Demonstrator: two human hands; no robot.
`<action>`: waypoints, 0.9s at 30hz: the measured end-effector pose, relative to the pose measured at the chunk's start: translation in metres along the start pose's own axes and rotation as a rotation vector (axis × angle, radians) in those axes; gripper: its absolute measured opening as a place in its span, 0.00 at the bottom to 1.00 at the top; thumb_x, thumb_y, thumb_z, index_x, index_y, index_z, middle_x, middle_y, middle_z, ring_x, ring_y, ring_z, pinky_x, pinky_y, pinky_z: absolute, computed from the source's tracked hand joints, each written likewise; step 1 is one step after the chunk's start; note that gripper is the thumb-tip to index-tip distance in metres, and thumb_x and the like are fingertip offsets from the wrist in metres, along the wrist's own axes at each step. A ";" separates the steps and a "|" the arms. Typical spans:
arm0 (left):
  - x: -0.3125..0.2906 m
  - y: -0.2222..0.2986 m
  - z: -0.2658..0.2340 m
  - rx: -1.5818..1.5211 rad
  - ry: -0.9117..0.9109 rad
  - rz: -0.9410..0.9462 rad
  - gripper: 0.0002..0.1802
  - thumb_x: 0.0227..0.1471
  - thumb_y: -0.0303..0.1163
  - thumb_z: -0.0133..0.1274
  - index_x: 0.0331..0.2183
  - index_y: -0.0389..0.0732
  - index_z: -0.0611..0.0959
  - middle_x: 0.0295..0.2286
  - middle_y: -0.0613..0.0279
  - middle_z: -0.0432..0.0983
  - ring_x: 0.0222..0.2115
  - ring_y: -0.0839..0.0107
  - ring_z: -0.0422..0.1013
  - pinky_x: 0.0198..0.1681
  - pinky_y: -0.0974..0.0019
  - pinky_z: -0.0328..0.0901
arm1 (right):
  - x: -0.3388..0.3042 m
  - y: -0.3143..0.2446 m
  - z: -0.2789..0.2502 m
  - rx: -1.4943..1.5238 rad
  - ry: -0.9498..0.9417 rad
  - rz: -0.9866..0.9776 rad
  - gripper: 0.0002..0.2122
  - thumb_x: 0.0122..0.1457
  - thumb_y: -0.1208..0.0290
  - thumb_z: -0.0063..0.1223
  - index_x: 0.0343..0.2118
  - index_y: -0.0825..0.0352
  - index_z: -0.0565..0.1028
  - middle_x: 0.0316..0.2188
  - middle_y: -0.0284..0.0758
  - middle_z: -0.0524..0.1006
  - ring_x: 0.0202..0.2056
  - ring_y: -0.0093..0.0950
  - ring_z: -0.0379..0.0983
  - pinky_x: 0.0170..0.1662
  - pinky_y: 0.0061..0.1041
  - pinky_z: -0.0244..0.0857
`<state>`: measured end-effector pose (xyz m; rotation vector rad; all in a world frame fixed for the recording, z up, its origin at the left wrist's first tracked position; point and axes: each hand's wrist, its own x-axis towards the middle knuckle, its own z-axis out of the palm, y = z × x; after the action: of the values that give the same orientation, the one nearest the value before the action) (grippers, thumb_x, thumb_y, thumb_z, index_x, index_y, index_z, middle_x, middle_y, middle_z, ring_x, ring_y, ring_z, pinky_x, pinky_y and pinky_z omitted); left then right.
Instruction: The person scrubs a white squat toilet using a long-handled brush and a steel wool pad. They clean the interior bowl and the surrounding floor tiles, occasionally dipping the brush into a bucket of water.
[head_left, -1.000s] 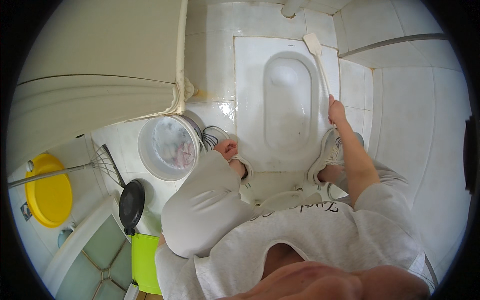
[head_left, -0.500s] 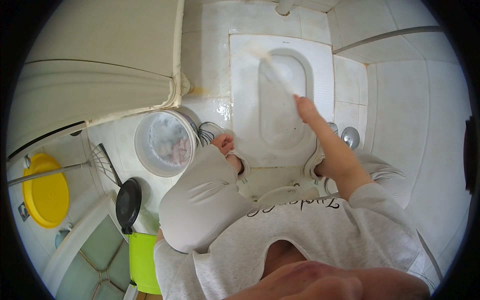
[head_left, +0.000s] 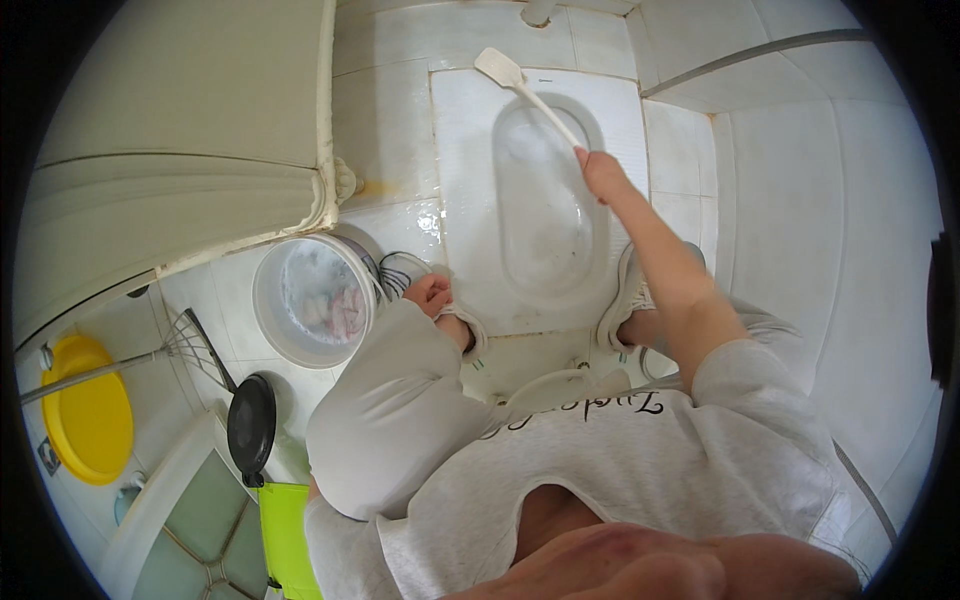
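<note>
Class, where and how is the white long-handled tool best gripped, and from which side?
Probably by its slim handle, fingers wrapped around it, from the person's near right side, as the right hand does: the broad flat head points forward and left, away from that side.

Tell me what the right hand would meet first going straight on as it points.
Probably the squat toilet, toward its far end; depth is unclear, so the right hand might pass above it.

Bright pic w/ warped edges
</note>
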<state>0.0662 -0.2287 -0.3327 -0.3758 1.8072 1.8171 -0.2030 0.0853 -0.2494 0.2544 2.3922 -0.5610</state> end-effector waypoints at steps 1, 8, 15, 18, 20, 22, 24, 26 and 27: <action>0.000 0.001 0.000 0.009 -0.002 -0.012 0.10 0.51 0.25 0.48 0.38 0.34 0.72 0.28 0.59 0.74 0.29 0.74 0.72 0.34 0.71 0.67 | 0.001 -0.001 -0.014 0.019 -0.008 0.032 0.29 0.60 0.49 0.32 0.31 0.77 0.73 0.28 0.51 0.74 0.25 0.43 0.72 0.25 0.37 0.67; 0.004 0.001 -0.002 0.030 -0.038 -0.033 0.11 0.50 0.24 0.47 0.38 0.34 0.72 0.28 0.59 0.74 0.29 0.75 0.72 0.34 0.72 0.68 | -0.002 0.179 -0.093 0.078 0.153 0.344 0.30 0.59 0.44 0.32 0.27 0.74 0.69 0.15 0.43 0.68 0.12 0.36 0.64 0.14 0.38 0.59; 0.012 -0.011 -0.004 0.040 -0.048 -0.071 0.13 0.52 0.26 0.48 0.40 0.34 0.71 0.28 0.59 0.73 0.28 0.73 0.72 0.32 0.71 0.68 | -0.059 0.192 -0.180 0.244 -0.253 0.516 0.26 0.57 0.41 0.34 0.19 0.63 0.58 0.10 0.32 0.59 0.08 0.23 0.56 0.09 0.27 0.51; 0.014 0.003 -0.004 0.034 -0.035 -0.165 0.14 0.52 0.27 0.49 0.41 0.34 0.70 0.29 0.58 0.73 0.28 0.73 0.72 0.31 0.71 0.67 | -0.097 0.183 -0.205 0.291 -0.224 0.403 0.17 0.58 0.55 0.42 0.20 0.63 0.62 0.12 0.29 0.62 0.11 0.20 0.60 0.13 0.22 0.56; 0.015 -0.001 -0.006 0.031 -0.007 -0.183 0.14 0.52 0.29 0.49 0.41 0.35 0.70 0.30 0.58 0.73 0.28 0.73 0.72 0.31 0.71 0.67 | -0.111 0.197 -0.208 0.356 -0.216 0.274 0.07 0.55 0.68 0.47 0.31 0.66 0.69 0.15 0.28 0.66 0.14 0.18 0.62 0.15 0.17 0.58; 0.009 0.001 -0.009 0.004 0.043 -0.192 0.14 0.53 0.30 0.50 0.42 0.35 0.70 0.30 0.58 0.73 0.29 0.74 0.71 0.31 0.71 0.67 | -0.146 0.200 -0.192 0.427 -0.151 0.204 0.13 0.54 0.69 0.48 0.41 0.67 0.67 0.16 0.27 0.67 0.15 0.17 0.63 0.17 0.18 0.60; 0.004 0.007 -0.011 -0.046 0.088 -0.190 0.15 0.53 0.30 0.50 0.42 0.36 0.70 0.31 0.58 0.73 0.29 0.74 0.71 0.32 0.71 0.66 | -0.160 0.249 -0.172 0.425 -0.118 0.135 0.25 0.54 0.71 0.48 0.56 0.67 0.59 0.25 0.34 0.74 0.27 0.22 0.72 0.33 0.21 0.68; -0.014 0.025 -0.025 -0.124 0.134 -0.087 0.13 0.53 0.31 0.50 0.41 0.37 0.71 0.31 0.59 0.73 0.30 0.75 0.70 0.33 0.71 0.65 | -0.178 0.295 -0.120 0.682 0.107 -0.046 0.25 0.55 0.70 0.47 0.56 0.65 0.59 0.35 0.38 0.74 0.38 0.26 0.71 0.44 0.24 0.64; -0.023 0.037 -0.034 -0.164 0.158 -0.038 0.13 0.53 0.32 0.49 0.40 0.38 0.72 0.32 0.60 0.73 0.31 0.76 0.70 0.34 0.71 0.65 | -0.184 0.314 -0.096 0.806 0.222 -0.137 0.24 0.55 0.70 0.47 0.56 0.65 0.59 0.40 0.40 0.74 0.43 0.28 0.70 0.50 0.25 0.61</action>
<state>0.0580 -0.2645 -0.2911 -0.6277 1.7447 1.9624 -0.0160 0.4015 -0.1679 0.5172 2.2751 -1.6215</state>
